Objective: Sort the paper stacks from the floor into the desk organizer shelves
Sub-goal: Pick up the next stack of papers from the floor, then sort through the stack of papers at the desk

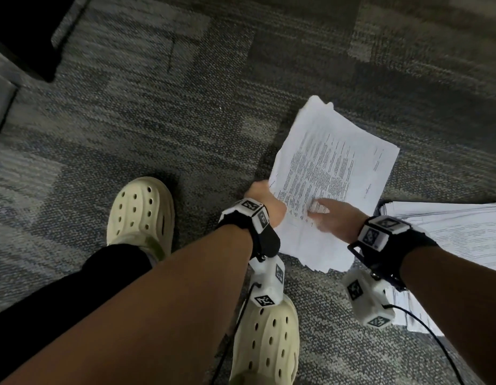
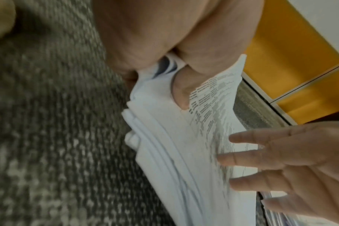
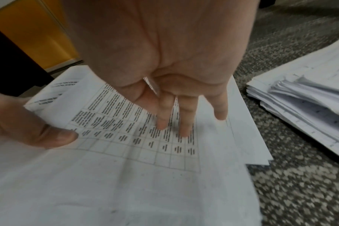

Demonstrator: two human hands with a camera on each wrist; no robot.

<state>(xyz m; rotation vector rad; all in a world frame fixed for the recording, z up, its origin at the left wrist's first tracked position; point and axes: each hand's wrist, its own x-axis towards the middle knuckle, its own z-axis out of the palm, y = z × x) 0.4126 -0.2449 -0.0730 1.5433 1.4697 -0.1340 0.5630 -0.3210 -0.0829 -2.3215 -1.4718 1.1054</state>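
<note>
A stack of printed paper (image 1: 333,168) is held above the grey carpet, tilted away from me. My left hand (image 1: 262,193) grips its near-left edge, thumb on top and fingers underneath. In the left wrist view the thumb (image 2: 181,94) presses the top sheet of this stack (image 2: 174,152). My right hand (image 1: 322,209) lies on the top sheet with straight, spread fingers; in the right wrist view those fingertips (image 3: 184,131) touch a printed table. A second paper stack (image 1: 463,234) lies on the floor to the right, also seen as a messy stack (image 3: 300,107). No desk organizer is in view.
My feet in cream clogs (image 1: 141,215) (image 1: 266,337) stand on the carpet (image 1: 158,120), left of the papers. Dark furniture (image 1: 24,37) fills the far-left corner. A yellow panel (image 2: 292,61) with a pale frame runs along the floor beyond the stack. Sensor cables hang from both wrists.
</note>
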